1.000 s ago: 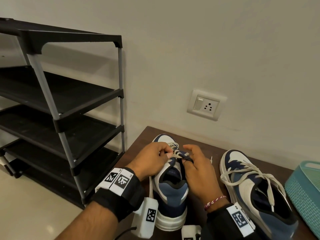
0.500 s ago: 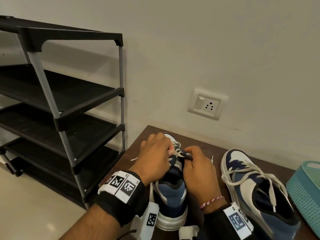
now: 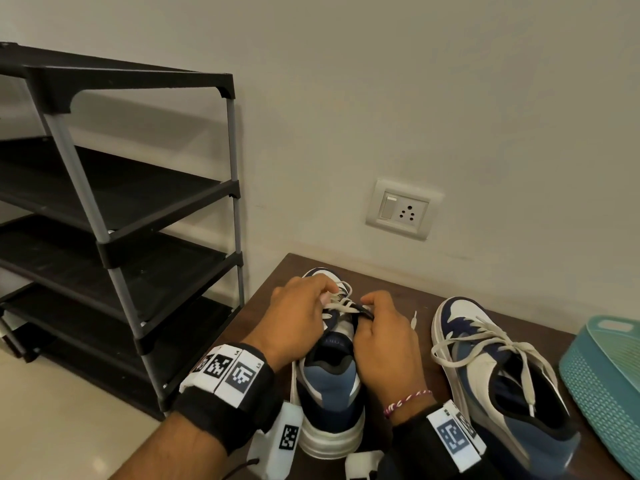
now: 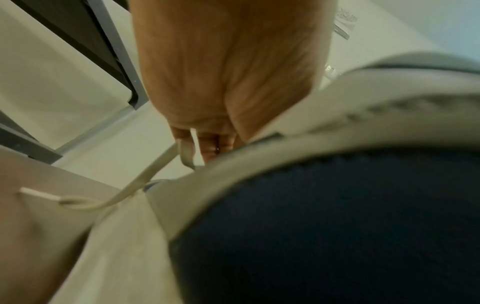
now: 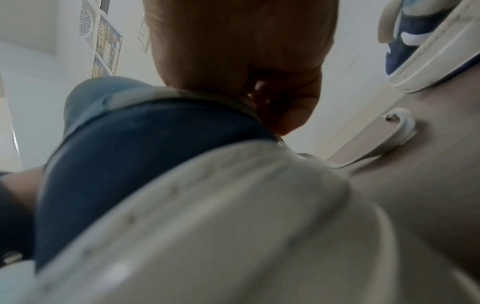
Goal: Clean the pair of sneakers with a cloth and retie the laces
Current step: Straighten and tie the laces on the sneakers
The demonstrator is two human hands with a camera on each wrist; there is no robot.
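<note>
A navy, blue and white sneaker (image 3: 330, 386) stands on the dark wooden table (image 3: 398, 282), heel toward me. My left hand (image 3: 301, 317) and right hand (image 3: 384, 327) sit over its tongue, each pinching a strand of its cream lace (image 3: 341, 306), which runs taut between them. In the left wrist view the left hand (image 4: 221, 86) holds a lace loop (image 4: 185, 152), with the loose lace end (image 4: 78, 200) trailing on the table. The right hand (image 5: 249, 61) curls above the shoe's collar in the right wrist view. The second sneaker (image 3: 498, 375) lies to the right with loose laces.
A black shoe rack (image 3: 114, 220) with grey posts stands left of the table. A teal plastic basket (image 3: 602, 386) sits at the table's right edge. A wall socket (image 3: 400, 209) is on the wall behind the shoes. A lace tip (image 3: 414, 318) lies between the two sneakers.
Both hands have drawn slightly apart, pulling the lace across the tongue. The left hand shifted back toward the left side of the shoe.
</note>
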